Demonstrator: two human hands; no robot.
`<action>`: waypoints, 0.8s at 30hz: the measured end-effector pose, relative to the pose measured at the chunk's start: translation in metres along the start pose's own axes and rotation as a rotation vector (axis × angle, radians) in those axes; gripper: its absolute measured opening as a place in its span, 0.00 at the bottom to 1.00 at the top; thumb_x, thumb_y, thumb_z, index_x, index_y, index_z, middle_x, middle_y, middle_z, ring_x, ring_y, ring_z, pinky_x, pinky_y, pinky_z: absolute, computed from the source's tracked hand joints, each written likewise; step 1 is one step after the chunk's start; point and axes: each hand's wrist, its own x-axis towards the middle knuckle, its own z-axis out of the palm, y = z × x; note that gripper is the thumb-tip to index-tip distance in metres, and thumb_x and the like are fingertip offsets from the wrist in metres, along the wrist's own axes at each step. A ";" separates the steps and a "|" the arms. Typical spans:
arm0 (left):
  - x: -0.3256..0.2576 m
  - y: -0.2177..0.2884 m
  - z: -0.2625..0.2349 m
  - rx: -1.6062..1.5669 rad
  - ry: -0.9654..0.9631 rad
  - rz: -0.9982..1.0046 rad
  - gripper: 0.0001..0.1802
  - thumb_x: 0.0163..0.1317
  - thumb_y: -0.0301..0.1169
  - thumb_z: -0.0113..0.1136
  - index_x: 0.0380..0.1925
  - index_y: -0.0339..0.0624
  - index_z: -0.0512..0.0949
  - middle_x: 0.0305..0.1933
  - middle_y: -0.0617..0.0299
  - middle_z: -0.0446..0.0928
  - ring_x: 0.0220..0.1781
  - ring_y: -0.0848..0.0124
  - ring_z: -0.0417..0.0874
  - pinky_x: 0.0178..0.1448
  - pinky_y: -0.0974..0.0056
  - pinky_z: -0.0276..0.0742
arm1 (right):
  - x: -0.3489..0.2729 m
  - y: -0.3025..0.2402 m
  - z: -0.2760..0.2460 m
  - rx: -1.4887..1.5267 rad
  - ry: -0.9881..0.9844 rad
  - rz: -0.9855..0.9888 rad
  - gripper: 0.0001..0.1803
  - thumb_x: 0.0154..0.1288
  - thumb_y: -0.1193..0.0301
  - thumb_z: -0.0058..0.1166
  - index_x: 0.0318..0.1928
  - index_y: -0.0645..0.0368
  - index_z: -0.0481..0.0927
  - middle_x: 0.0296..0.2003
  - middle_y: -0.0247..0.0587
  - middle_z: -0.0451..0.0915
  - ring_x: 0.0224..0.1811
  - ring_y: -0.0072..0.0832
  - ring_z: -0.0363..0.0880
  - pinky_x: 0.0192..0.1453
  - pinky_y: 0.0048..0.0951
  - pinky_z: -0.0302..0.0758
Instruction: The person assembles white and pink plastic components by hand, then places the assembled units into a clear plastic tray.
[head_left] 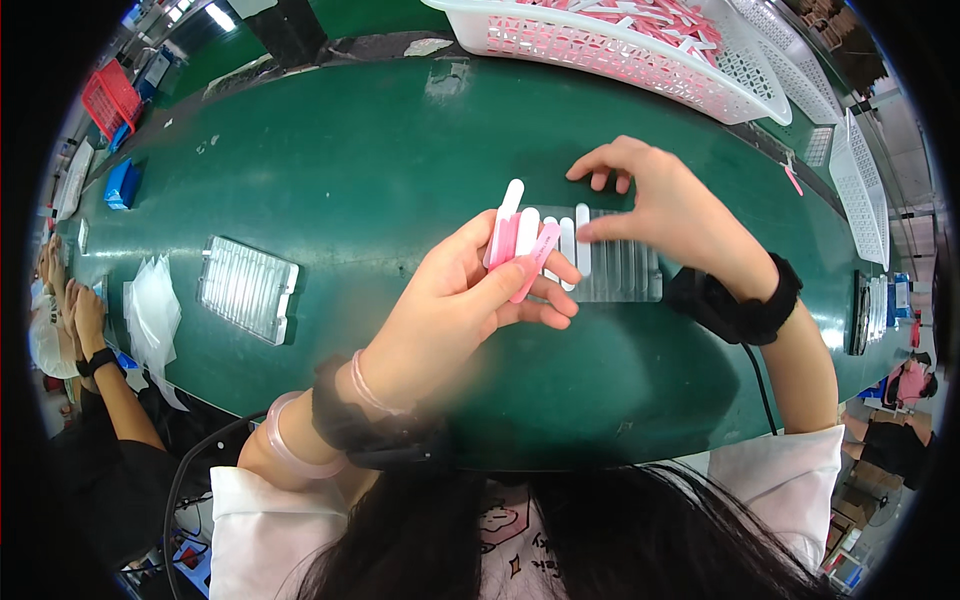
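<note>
My left hand [455, 285] holds a small fan of flat pink and white round-ended sticks [527, 230] between thumb and fingers. Just beyond and to the right lies a clear grooved plastic tray [625, 262], partly covered by that hand. A few white sticks [583, 250] rest upright in its left grooves. Above the tray hovers my right hand [650, 195], thumb and fingers apart with nothing between them. Its thumb tip is close to the rightmost white stick; whether they touch I cannot tell.
A white basket [610, 60] heaped with pink and white sticks stands at the far edge. Another clear tray [248, 290] and a stack of clear bags [152, 315] lie left on the green table [400, 150]. A co-worker's hands [85, 310] show at far left.
</note>
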 end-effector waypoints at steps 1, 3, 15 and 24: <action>0.000 0.000 0.000 0.028 0.004 0.002 0.14 0.62 0.27 0.41 0.47 0.34 0.61 0.42 0.51 0.70 0.39 0.66 0.75 0.43 0.64 0.72 | -0.004 0.001 0.003 -0.037 0.054 -0.104 0.20 0.40 0.73 0.62 0.38 0.62 0.74 0.30 0.34 0.70 0.32 0.22 0.66 0.36 0.22 0.64; 0.001 0.000 0.001 0.041 0.010 0.011 0.14 0.62 0.27 0.41 0.47 0.34 0.61 0.43 0.51 0.70 0.39 0.66 0.75 0.43 0.64 0.72 | -0.011 -0.002 0.005 -0.053 0.029 -0.094 0.22 0.39 0.72 0.62 0.40 0.60 0.74 0.33 0.34 0.70 0.35 0.23 0.66 0.38 0.21 0.64; 0.002 -0.005 -0.002 0.004 0.044 0.022 0.14 0.62 0.27 0.42 0.47 0.33 0.62 0.42 0.52 0.70 0.40 0.66 0.75 0.45 0.63 0.72 | -0.026 -0.025 -0.004 0.711 0.281 -0.053 0.06 0.53 0.76 0.53 0.29 0.68 0.75 0.25 0.40 0.77 0.28 0.20 0.75 0.35 0.19 0.72; 0.001 -0.002 -0.001 0.033 0.056 -0.019 0.13 0.62 0.27 0.42 0.45 0.34 0.62 0.41 0.52 0.72 0.40 0.67 0.76 0.43 0.64 0.72 | -0.062 -0.018 0.031 -0.600 0.290 -0.545 0.11 0.44 0.77 0.48 0.32 0.67 0.71 0.31 0.43 0.73 0.37 0.33 0.72 0.41 0.30 0.71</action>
